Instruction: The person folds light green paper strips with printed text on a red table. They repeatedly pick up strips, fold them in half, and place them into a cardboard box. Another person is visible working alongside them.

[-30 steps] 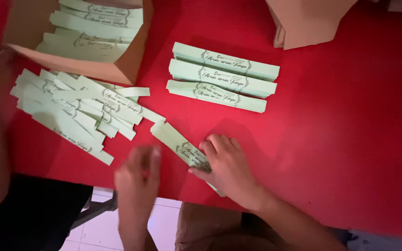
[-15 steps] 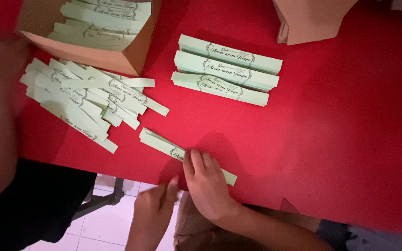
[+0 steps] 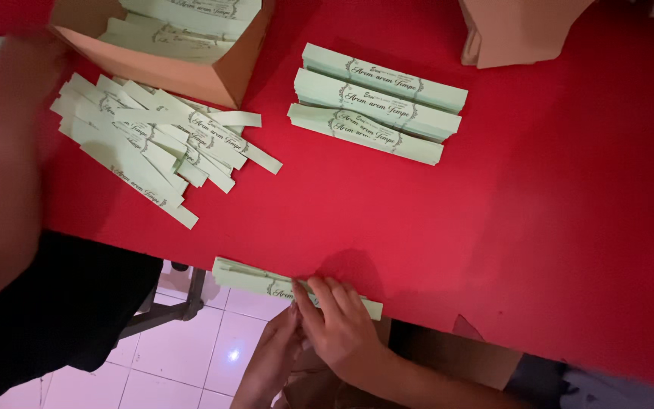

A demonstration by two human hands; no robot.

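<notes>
One green strip (image 3: pixel 255 277) lies at the near edge of the red table (image 3: pixel 554 250), and both hands work on it. Its long axis goes almost along the table edge, from the upper left to the lower right with a small tilt, so the left end points to the black clothing of another person and the right end points to the right along the edge. The left end of the strip hangs a little over the edge, above the white floor tiles (image 3: pixel 191 363). The right hand (image 3: pixel 338 322) lies on top of the right half of the strip, palm down, with fingers bent and close together, pressing the paper; it covers this part. The left hand (image 3: pixel 274 356) comes up from below the edge and its fingertips touch the strip just beside the right hand; how much it is closed I cannot tell. Farther up on the table, three long green packs (image 3: pixel 376 102) lie side by side, parallel, with nearly the same direction as the strip. To the left is a loose pile (image 3: pixel 153 144) of many green strips, spread like a fan. Behind the pile stands a brown box (image 3: pixel 168 64) with more strips inside. Another person's arm (image 3: pixel 5 174) reaches along the left side.
</notes>
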